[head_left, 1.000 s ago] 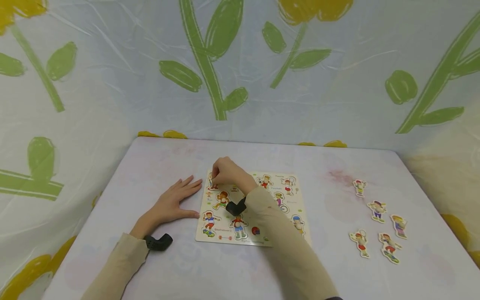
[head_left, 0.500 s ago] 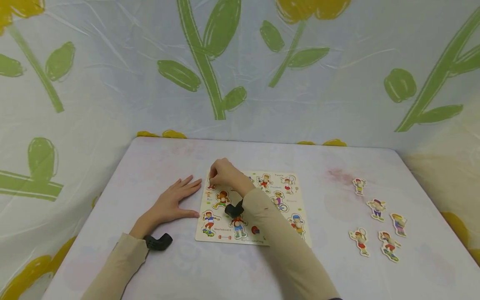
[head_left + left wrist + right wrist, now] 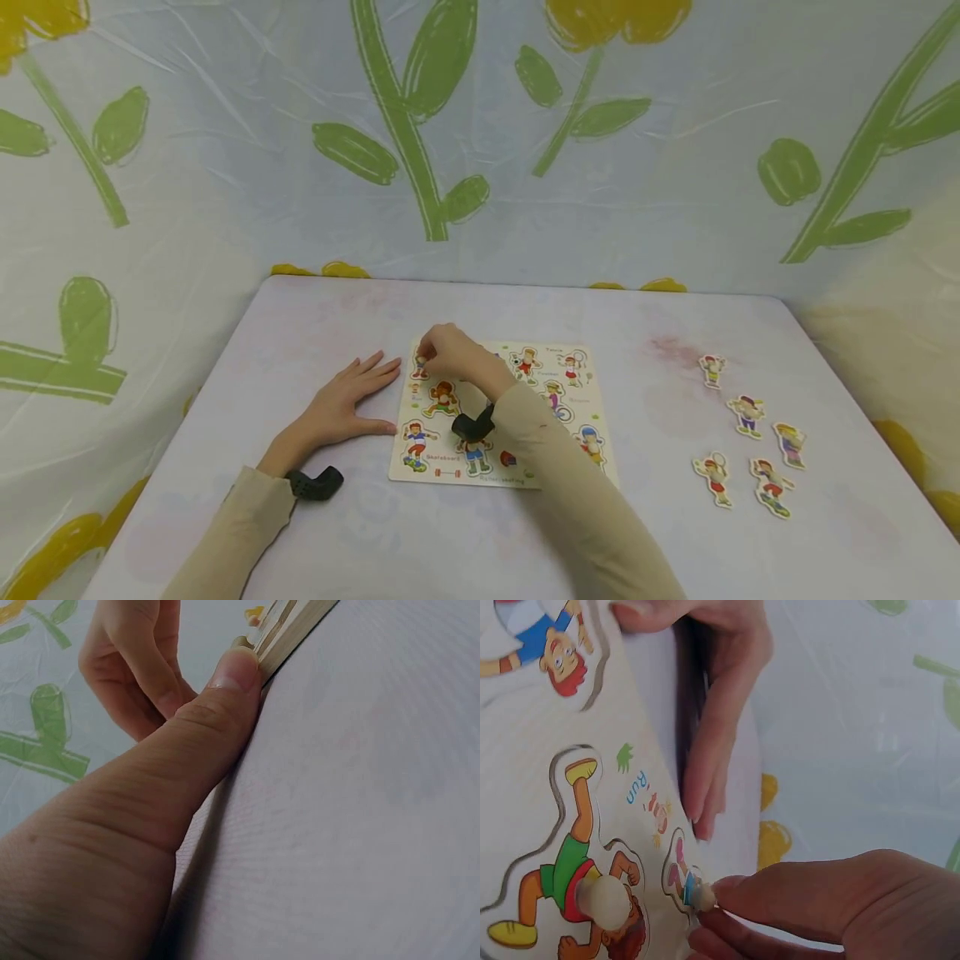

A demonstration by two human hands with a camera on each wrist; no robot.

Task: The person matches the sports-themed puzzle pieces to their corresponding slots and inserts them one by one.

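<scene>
Right hand (image 3: 461, 354) pinches a knobbed puzzle piece (image 3: 690, 888)
Left hand (image 3: 345, 404) spreads wide, thumb at the puzzle board's (image 3: 525, 780) edge.

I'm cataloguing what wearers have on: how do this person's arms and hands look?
The left sleeve and right sleeve are long and beige. A bent black device sits at each wrist. The left hand and right hand are ungloved; no rings show.

Cream board (image 3: 447, 433) here, and what colour on it! Green shorts (image 3: 567, 868), red top (image 3: 574, 901), yellow shoes (image 3: 512, 934) on the runner (image 3: 573, 876); blue and pink on the pinched piece (image 3: 686, 886). Beige sleeves (image 3: 577, 483), black wrist cameras (image 3: 318, 483), pale worktop (image 3: 390, 550) with a pinkish smudge (image 3: 678, 350). And behind, whitish cloth (image 3: 255, 175) blazing with green stems (image 3: 401, 125), green leaves (image 3: 354, 153), yellow flowers (image 3: 618, 18)!
</scene>
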